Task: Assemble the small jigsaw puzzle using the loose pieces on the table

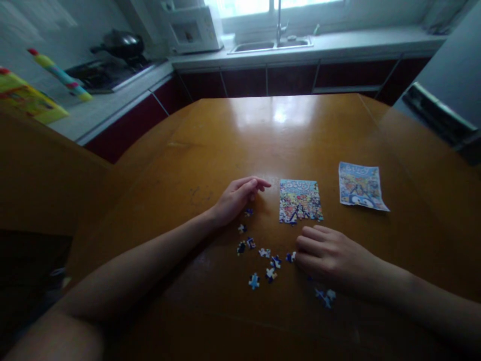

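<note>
A partly assembled jigsaw puzzle (pixel 299 200) lies flat on the wooden table, its lower edge uneven. My left hand (pixel 237 198) rests on its side left of the puzzle, fingers loosely stretched out and holding nothing. Just below the puzzle, my right hand (pixel 325 253) is closed with its fingers curled down; a blue and white puzzle piece (pixel 290 256) shows at its fingertips. Several loose pieces lie between the hands, among them a light blue puzzle piece (pixel 254 281) and a white one (pixel 270 274). More loose pieces (pixel 325 297) sit below my right wrist, partly in shadow.
To the puzzle's right lies a creased picture sheet (pixel 361 186) with a penguin on it. Beyond the wooden table (pixel 263 133) runs a counter with a sink (pixel 270 46), a microwave (pixel 193 30) and a stove with a dark pan (pixel 122 44). A yellow bottle (pixel 60 75) stands at left.
</note>
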`<state>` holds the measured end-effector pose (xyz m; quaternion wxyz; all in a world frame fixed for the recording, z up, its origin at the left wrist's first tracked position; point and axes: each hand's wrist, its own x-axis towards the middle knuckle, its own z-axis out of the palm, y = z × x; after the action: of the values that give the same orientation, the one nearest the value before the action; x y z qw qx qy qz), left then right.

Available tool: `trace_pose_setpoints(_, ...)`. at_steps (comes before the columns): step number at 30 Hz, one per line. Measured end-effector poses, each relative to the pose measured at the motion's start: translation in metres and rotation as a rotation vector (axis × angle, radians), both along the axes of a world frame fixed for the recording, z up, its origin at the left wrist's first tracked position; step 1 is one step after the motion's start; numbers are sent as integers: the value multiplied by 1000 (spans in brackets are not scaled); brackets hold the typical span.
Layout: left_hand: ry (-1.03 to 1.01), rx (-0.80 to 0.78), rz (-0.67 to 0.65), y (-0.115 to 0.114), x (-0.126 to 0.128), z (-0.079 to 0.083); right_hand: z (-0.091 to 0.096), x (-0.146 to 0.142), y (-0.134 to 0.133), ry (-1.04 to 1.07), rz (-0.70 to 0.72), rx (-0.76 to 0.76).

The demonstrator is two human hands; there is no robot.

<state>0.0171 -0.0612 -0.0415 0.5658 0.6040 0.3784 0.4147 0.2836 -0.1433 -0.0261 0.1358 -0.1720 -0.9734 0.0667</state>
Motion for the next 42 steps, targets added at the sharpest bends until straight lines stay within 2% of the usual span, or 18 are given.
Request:
trace_pose_setpoints(3,-212,-161,81,2,1,-2,-3,4,6,64,-5,-117)
trace_pose_setpoints(6,-331,-270,104,4,1,-2,2,13,19,130,-88,-153)
trace_pose_setpoints(10,-390,-335,116,7,-1,-1,10,30,38,259,-280,-154)
trace_pose_setpoints(12,-353,-327,136,8,-2,0,13,38,45,323,-382,-158)
trace_pose_setpoints(14,-207,-299,141,9,-4,6,15,44,50,363,-461,-152)
trace_pose_setpoints(16,80,-248,81,8,-8,16,19,48,52,383,-517,-142)
trace_pose_setpoints(18,450,-142,-95,6,-15,28,22,50,53,388,-554,-136)
trace_pose_setpoints(20,711,-63,-285,2,-23,40,25,51,53,382,-576,-131)
trace_pose_setpoints(23,904,27,-379,-2,-35,47,26,50,54,369,-583,-145)
trace_pose_setpoints(27,999,45,-449,1,-40,44,24,49,55,341,-563,-171)
trace_pose_setpoints(31,945,145,-510,2,-28,40,21,50,56,323,-534,-196)
trace_pose_setpoints(34,812,248,-560,-8,-12,36,19,50,56,306,-493,-226)
trace_pose_setpoints(37,671,322,-554,-21,4,29,19,48,55,275,-427,-272)
trace_pose_setpoints(39,562,356,-481,-27,11,23,22,46,51,261,-372,-335)
trace_pose_setpoints(42,465,411,-264,-32,16,17,34,40,38,189,-298,-467)
